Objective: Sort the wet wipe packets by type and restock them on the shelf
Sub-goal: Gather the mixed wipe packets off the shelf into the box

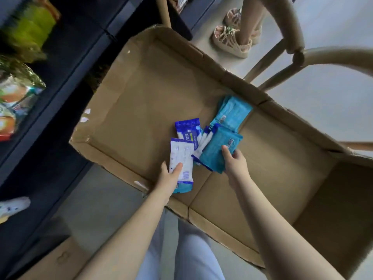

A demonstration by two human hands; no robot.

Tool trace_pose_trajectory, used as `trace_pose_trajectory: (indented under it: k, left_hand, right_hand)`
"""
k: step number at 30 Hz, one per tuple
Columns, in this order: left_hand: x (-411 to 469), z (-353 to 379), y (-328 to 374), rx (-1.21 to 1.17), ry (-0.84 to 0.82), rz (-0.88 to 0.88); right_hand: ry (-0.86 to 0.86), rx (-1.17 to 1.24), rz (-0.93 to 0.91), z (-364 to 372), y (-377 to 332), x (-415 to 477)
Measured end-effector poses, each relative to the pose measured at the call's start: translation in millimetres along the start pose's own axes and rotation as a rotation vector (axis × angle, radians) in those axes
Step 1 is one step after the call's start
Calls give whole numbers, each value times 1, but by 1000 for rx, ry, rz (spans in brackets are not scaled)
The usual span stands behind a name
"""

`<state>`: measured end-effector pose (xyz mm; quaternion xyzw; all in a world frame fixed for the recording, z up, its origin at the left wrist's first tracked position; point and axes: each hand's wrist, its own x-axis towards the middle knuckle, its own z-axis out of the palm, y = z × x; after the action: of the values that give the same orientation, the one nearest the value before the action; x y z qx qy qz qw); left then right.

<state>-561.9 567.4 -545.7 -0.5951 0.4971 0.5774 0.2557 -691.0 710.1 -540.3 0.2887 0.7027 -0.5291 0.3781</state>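
Two packet types are in view, both inside the open cardboard box [141,93], which lies just beside the dark shelf [60,93].

**Hand state.** The left hand [170,176] grasps one white-and-blue packet [180,158] near its lower end, thumb across the face. The right hand [236,164] grips the near edge of a teal stack [216,154] resting on the box floor.

**Hazards**
- Mixing of types. Several loose packets [188,131] of the white-and-blue kind lie touching the teal stack, and some appear tucked under its left edge. Lifting the stack could drag them along.
- Fanning. The teal stack holds more than one packet and is gripped at one edge only. The film looks smooth, so the lower packets may slide out on the way to the shelf.
- Pivoting. The white-and-blue packet is held low, so its free upper end could swing and knock the loose packets.
- Misplacement. The goods on the shelf are blurred, and the correct slot cannot be told from here.

**Appearance.** All packets are flat, soft film pouches.
- The white-and-blue type has a white body with printed text and a dark blue end band.
- The teal type is a single colour, with a small barcode label showing on its face.
- A second teal stack [230,114] lies just beyond the first, against the box wall.
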Motion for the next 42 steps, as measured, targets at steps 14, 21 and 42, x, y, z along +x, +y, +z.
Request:
trace_pose_trajectory:
  k: [14,21,42]
  left_hand:
    - [-95,-109,-1,-475,10,76]
    - [-224,-266,-66,-710,46,384]
    - [-500,-648,-222,-848,703,1016]
  right_hand:
    - [-69,-108,-67,38,-31,-117]
    - [-318,-96,-273,137,-42,-300]
    - [-1042,-293,-754,438,-68,-675]
